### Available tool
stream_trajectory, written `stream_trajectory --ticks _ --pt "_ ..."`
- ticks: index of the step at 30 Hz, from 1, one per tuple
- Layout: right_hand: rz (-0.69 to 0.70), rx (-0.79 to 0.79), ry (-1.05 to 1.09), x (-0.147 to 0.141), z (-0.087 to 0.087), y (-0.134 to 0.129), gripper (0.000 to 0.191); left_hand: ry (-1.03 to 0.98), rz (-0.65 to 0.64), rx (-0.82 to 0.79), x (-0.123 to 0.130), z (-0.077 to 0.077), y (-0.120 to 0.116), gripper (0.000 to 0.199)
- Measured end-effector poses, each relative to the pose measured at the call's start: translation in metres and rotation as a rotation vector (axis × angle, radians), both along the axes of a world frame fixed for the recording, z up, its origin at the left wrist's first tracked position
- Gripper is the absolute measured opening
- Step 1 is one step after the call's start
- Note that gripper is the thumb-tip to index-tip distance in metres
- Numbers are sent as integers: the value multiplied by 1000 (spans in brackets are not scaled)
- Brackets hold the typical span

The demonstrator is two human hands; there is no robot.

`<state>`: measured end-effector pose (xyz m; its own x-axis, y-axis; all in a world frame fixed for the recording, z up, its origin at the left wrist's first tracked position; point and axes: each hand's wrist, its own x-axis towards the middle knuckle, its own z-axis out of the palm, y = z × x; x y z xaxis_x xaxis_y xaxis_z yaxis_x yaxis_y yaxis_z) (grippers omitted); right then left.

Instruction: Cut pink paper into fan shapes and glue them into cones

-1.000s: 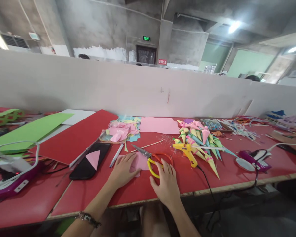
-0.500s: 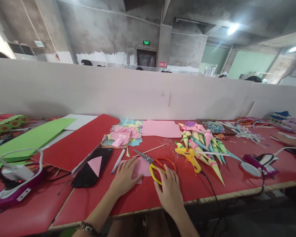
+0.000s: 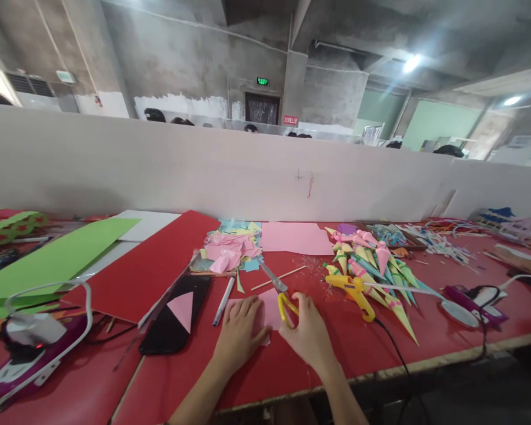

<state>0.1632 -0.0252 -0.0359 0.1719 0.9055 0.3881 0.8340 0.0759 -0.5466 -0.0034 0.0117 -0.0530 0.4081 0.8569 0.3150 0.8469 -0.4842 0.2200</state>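
With the left hand (image 3: 239, 333) spread on the pink paper (image 3: 271, 308), near the middle of the tabletop (image 3: 274, 375), and the right hand (image 3: 312, 336) curled round the scissors (image 3: 280, 285), press softly and point sharp tips away from fingers.

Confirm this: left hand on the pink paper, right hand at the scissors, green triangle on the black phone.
Not green: the head view shows a pink triangle on the phone. Left hand on pink paper, right hand at the scissors, correct.
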Motion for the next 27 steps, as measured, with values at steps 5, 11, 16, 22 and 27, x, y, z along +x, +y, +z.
stream_trajectory --ticks 5,11,16,22,27 --pt "-104 -59 -9 -9 40 54 39 5 31 -24 1 0 -4 49" --pt "-204 -224 -78 -15 42 135 50 -16 123 4 5 2 -5 71" --pt "-182 -266 -188 -10 26 154 49 -42 150 -4 6 5 -5 65" --pt "-19 -261 -211 2 43 136 33 -87 143 -46 6 6 -4 61" --pt "284 -191 -148 13 47 77 27 -159 60 -54 7 4 0 52"
